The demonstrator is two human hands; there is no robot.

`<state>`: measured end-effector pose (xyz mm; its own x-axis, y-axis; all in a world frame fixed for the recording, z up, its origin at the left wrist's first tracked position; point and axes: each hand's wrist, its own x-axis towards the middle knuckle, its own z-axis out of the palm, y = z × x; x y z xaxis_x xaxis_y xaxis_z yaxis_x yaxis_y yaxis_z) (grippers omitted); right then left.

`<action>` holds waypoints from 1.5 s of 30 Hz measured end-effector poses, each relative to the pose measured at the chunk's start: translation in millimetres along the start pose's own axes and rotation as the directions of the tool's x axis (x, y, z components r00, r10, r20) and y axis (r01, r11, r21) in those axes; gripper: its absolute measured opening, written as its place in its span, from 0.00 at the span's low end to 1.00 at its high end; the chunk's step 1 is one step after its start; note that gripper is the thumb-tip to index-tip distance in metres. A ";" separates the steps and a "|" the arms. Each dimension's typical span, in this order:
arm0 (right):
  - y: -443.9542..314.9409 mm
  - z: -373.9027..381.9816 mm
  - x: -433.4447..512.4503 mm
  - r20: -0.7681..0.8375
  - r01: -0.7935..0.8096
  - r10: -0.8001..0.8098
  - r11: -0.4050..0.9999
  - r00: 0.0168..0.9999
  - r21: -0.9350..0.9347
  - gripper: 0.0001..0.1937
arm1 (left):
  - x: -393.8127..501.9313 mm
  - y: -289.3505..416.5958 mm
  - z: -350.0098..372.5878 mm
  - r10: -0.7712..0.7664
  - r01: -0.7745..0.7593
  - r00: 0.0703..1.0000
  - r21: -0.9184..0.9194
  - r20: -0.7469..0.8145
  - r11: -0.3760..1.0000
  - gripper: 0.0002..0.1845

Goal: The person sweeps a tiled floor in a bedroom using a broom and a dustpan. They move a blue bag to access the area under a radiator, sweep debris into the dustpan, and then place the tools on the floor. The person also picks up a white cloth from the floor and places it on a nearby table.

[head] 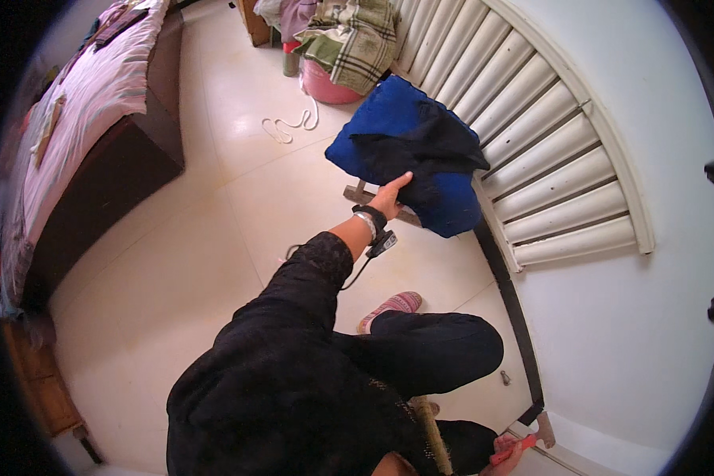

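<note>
My left hand (388,199) grips the near edge of a low wooden stool (360,193) topped by a blue cushion (357,140). The thumb lies on top, against a dark cloth (419,143) draped over the cushion; the other fingers are mostly hidden underneath. At the lower right, my right hand (507,455) is closed around a red-handled tool (528,442). Its brown head sits crosswise, like that of a small hammer, close to the foot of the wall.
A white radiator (547,149) runs along the right wall beside the cushion. Beyond it, plaid fabric (357,44) covers a pink container (327,83). A white cord (291,126) and a small metal piece (506,378) lie on the floor. At left stands a bed (113,83).
</note>
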<state>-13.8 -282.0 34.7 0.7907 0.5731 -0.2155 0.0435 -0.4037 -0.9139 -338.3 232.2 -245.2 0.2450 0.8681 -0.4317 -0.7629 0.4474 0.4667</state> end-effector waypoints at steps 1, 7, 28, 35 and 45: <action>-1.5 0.2 -0.3 -0.007 -0.004 0.004 1.000 1.000 0.004 0.28 | 12.0 -3.1 3.3 0.015 -0.017 1.000 -0.087 -0.024 0.996 0.35; 20.5 -29.3 11.0 -0.071 -0.171 0.177 0.981 0.982 0.087 0.34 | 46.3 9.2 1.9 0.293 -0.317 0.948 -0.277 -0.128 0.907 0.18; 49.5 -50.5 25.7 -0.139 -0.126 0.135 0.989 0.981 0.076 0.19 | -136.2 248.9 -243.7 0.433 -0.302 0.735 0.320 -0.522 0.898 0.28; 39.1 -33.3 36.9 -0.061 -0.105 0.110 0.990 0.992 0.090 0.17 | -211.7 284.7 -174.4 0.929 0.249 0.199 0.933 -0.313 0.261 0.40; -44.3 63.0 33.3 0.229 0.238 -0.282 0.950 0.932 0.203 0.27 | -250.5 -16.4 132.5 -0.379 -0.397 0.642 0.712 0.666 0.580 0.31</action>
<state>-27.9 -200.1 46.3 0.5848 0.8109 -0.0219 0.1054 -0.1027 -0.9891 -307.8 35.9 -42.4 0.8450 0.5314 0.0602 -0.1134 0.0680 0.9912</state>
